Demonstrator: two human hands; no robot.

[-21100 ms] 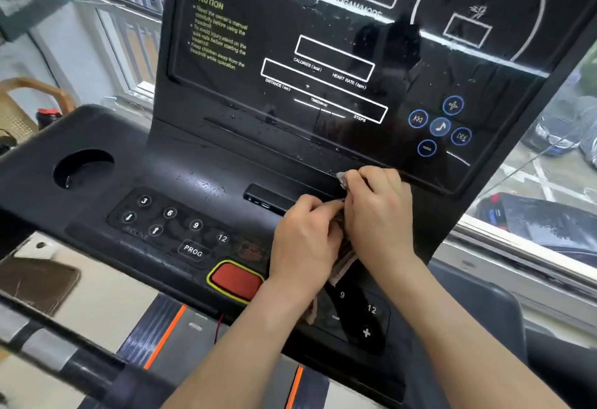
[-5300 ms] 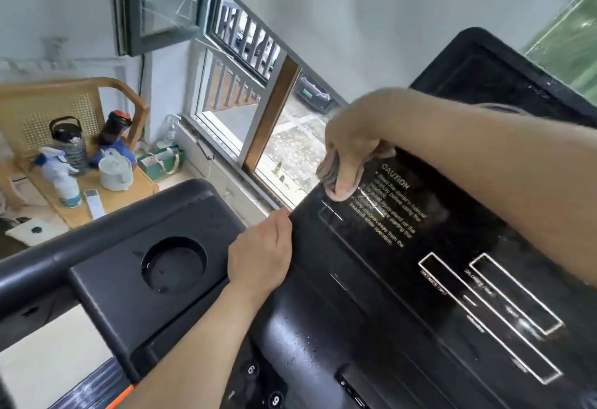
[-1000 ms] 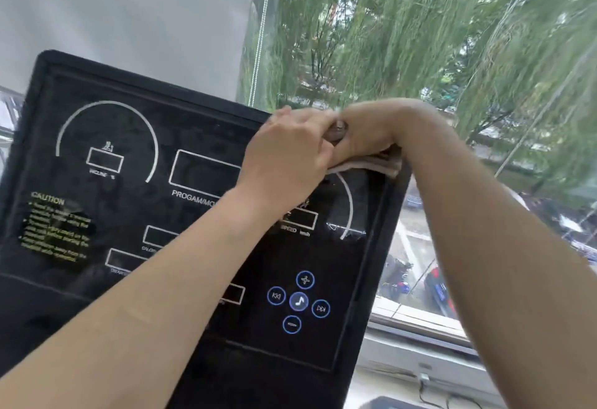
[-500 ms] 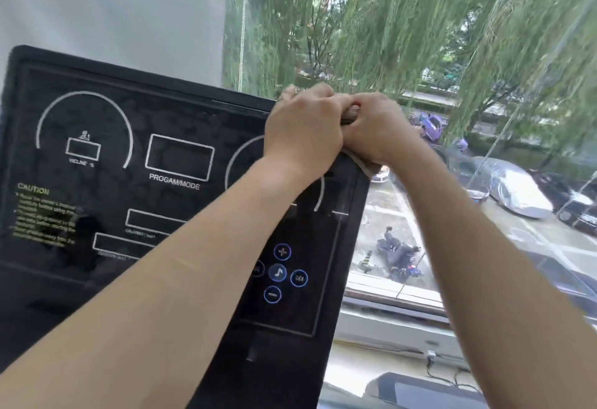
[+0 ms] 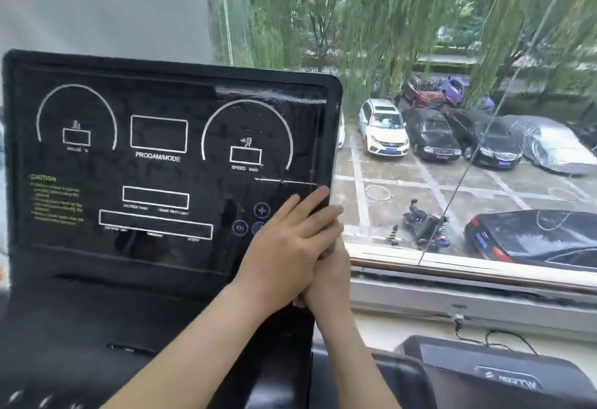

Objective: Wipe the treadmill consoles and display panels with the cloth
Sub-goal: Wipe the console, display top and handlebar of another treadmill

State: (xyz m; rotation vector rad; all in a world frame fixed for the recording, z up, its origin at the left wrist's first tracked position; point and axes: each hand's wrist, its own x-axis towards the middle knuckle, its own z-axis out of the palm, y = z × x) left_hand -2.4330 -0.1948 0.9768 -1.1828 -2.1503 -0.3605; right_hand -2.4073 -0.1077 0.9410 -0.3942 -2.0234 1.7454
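Observation:
The black treadmill display panel stands upright on the left, with white dial outlines and blue round buttons. A wet streak shines near its top right corner. Both hands meet at the panel's lower right edge. My left hand lies on top with its fingers straight, pressing over my right hand. My right hand is mostly covered and sits against the panel's side edge. Only a small dark bit of the cloth shows between the two hands. The console base is below the panel.
A large window is just right of the panel, with a sill and parked cars outside. A second treadmill console stands at lower right, with a cable behind it. Console keys show at bottom left.
Both hands have slid down from the panel's top right corner along its right edge to the lower part. My left hand's fingers have straightened. The view has tilted down.

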